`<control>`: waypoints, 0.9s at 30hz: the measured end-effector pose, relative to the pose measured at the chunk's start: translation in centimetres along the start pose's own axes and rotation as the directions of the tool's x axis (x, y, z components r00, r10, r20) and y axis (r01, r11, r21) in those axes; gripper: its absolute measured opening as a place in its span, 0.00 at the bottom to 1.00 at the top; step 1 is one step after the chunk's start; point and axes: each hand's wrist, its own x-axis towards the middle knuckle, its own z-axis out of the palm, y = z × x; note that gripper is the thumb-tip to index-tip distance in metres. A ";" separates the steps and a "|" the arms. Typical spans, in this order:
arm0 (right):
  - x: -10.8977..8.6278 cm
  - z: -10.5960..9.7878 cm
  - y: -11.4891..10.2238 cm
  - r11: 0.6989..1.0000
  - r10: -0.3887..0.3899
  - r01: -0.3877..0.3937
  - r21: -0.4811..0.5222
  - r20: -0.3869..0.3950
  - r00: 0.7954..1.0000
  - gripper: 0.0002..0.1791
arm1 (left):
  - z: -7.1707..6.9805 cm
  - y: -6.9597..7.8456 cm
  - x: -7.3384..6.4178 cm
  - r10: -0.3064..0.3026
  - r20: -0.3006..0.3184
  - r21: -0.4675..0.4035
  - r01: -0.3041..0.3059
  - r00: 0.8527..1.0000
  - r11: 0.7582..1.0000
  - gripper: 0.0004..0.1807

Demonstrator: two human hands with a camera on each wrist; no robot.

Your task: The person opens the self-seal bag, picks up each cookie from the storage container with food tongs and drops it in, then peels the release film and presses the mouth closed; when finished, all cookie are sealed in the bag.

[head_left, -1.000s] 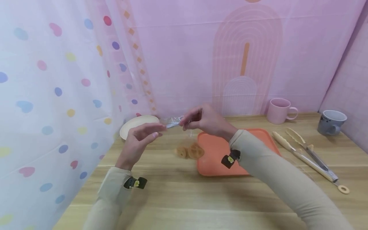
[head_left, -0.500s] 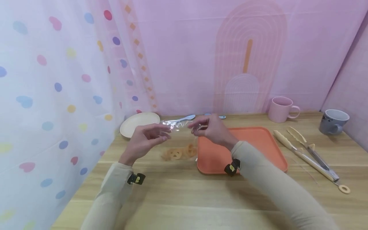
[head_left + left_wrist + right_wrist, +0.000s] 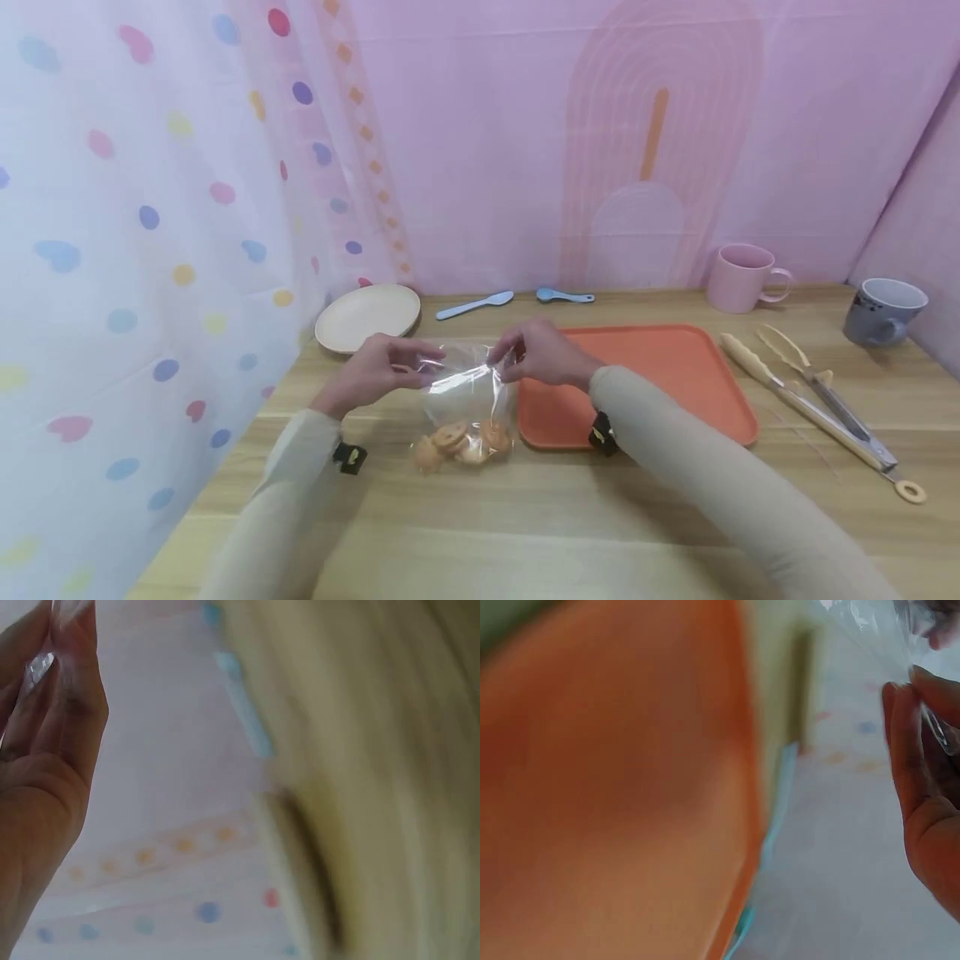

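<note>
A clear plastic bag (image 3: pixel 457 400) hangs between my two hands, with several round tan cookies (image 3: pixel 452 437) gathered at its bottom. My left hand (image 3: pixel 378 371) pinches the bag's upper left corner between thumb and fingers. At the upper right corner, my right hand (image 3: pixel 547 354) pinches the film; the right wrist view shows the thumb and fingertips (image 3: pixel 904 697) pressed together on it. In the left wrist view, shiny film (image 3: pixel 39 667) shows between the fingers. Whether the bag's bottom touches the table cannot be told.
An orange tray (image 3: pixel 637 392) lies right of the bag. Behind are a cream plate (image 3: pixel 367 318), a light blue knife (image 3: pixel 474 306) and a small blue spoon (image 3: pixel 564 297). Tongs (image 3: pixel 817 400), a pink mug (image 3: pixel 741 279) and a grey mug (image 3: pixel 885 312) stand or lie at the right.
Both hands have come down and nearer, lowering the bag of cookies. The bag, earlier seen nearly edge-on, now shows its broad face. The knife and spoon behind have come into view.
</note>
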 end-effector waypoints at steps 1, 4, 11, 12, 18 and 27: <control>0.8 0.1 0.5 0.998 0.004 -0.003 -0.057 0.012 1.000 0.13 | 0.1 -0.7 0.8 -0.021 0.014 0.012 0.020 1.000 1.000 0.22; 3.0 0.7 1.7 0.973 0.019 -0.013 -0.230 0.024 1.000 0.11 | 0.5 -2.8 2.9 -0.082 0.026 0.082 0.080 0.996 0.993 0.21; 5.7 2.3 2.9 0.924 0.095 -0.084 -0.373 0.009 0.995 0.08 | 1.6 -6.0 5.3 -0.145 -0.010 0.241 0.143 0.989 0.960 0.18; 5.9 2.5 3.0 0.919 0.100 -0.090 -0.385 0.006 0.995 0.08 | 1.8 -6.3 5.5 -0.151 -0.021 0.254 0.152 0.988 0.955 0.17; 5.8 2.8 3.6 0.909 0.175 -0.148 -0.390 0.034 0.984 0.11 | 2.2 -6.0 6.0 -0.167 -0.022 0.379 0.163 0.986 0.911 0.14; 1.1 -1.5 3.6 0.910 0.000 0.013 -0.414 0.031 1.000 0.19 | 1.9 -2.1 4.4 -0.030 -0.106 0.476 0.077 0.994 0.876 0.16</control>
